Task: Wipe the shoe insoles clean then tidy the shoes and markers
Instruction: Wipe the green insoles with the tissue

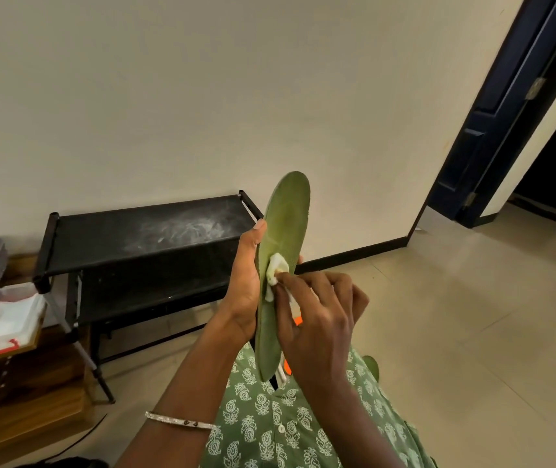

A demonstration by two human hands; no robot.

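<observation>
At the far left, a shallow translucent plastic tray (9, 292) sits on a brown wooden shelf unit (26, 410). Inside it lies crumpled white sheeting (9, 317), and red markings run along the tray's near edge. Just to its right stands a low black metal shoe rack (148, 231), its top shelf smeared with pale dust and its lower shelf dark. In front of the rack, the left hand (244, 285), with a thin silver bangle (178, 421) on its wrist, grips a long olive-green shoe insole (285, 217) by its edge and holds it upright above the lap. The right hand (317, 319) pinches a small white wad of wipe (276, 266), pressing it against the middle of the insole. Below lies a green paisley-print garment (303, 420). At the far right, a dark blue door (506, 113) stands open beside beige floor tiles (472, 332).
</observation>
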